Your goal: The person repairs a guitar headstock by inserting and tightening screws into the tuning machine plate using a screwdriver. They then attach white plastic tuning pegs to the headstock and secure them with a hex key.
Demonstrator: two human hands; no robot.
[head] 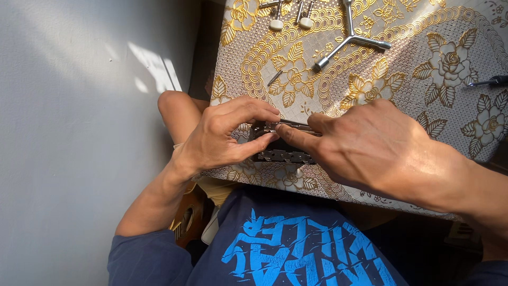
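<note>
a small dark metal part point(280, 153), flat and toothed along its near edge, lies on the near edge of the table point(423, 100), close to the person's body. across its top runs a thin silver strip point(296, 126), and both hands meet over it. the left hand point(222, 137) curls around the part's left end, thumb below and fingertips above, pinching at the strip's end. the right hand point(370, 145) comes in from the other side, its thumb and forefinger closed on the same strip where it crosses the part; the other fingers of that hand are folded under and i can't see them well.

the table wears a cloth with gold roses and scalloped bands on a pale ground. further back on it, well apart from the hands, lies a three-armed socket wrench point(350, 38) in bright steel. near the far edge sit two silver pegs with cream-coloured heads point(290, 21), side by side. a small pin or screw point(274, 78) lies loose between them and the hands. at the right edge a dark-handled tool point(489, 81) pokes into view.

the person's knee point(177, 108) shows beside the table, against a grey wall point(69, 132) with a patch of sun on it.
</note>
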